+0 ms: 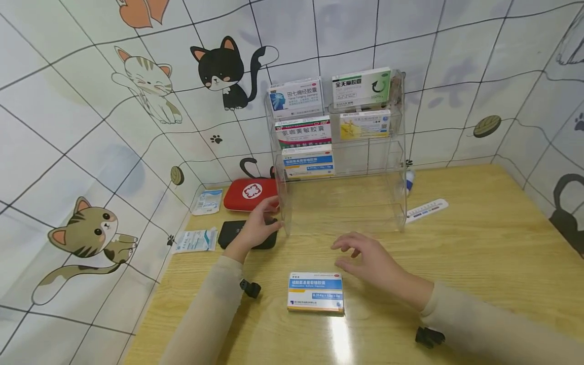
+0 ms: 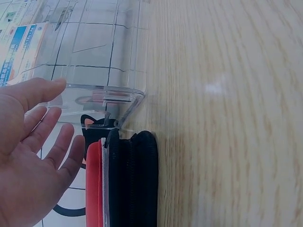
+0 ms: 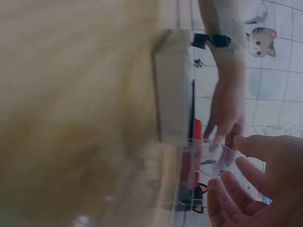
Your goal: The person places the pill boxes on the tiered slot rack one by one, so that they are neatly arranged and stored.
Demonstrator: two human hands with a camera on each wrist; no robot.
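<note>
Two gauze packets (image 1: 196,240) lie along the table's (image 1: 479,253) left edge beside one black pouch (image 1: 228,234). The left hand (image 1: 257,225), fingers relaxed, touches the clear acrylic rack (image 1: 388,203) holding five cardboard boxes. One flat rectangular medicine box (image 1: 316,292) lies near the front edge, the right hand (image 1: 371,261) hovering open just beside it.

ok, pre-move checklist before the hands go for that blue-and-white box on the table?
1. Right hand empty, fingers relaxed: ok.
2. Left hand free: ok, open beside the left edge of the clear rack, over the black pouch; actual contact cannot be judged.
3. Blue-and-white box reachable: ok, it lies flat on the table just nearer than the right hand, nothing on top.
4. Free rack slot: ok, the lower shelves look empty; five boxes fill upper slots.
5. Matching box already on the rack: ok, left column, third down.
6. Path from box to rack unobstructed: ok, bare wood between.
</note>
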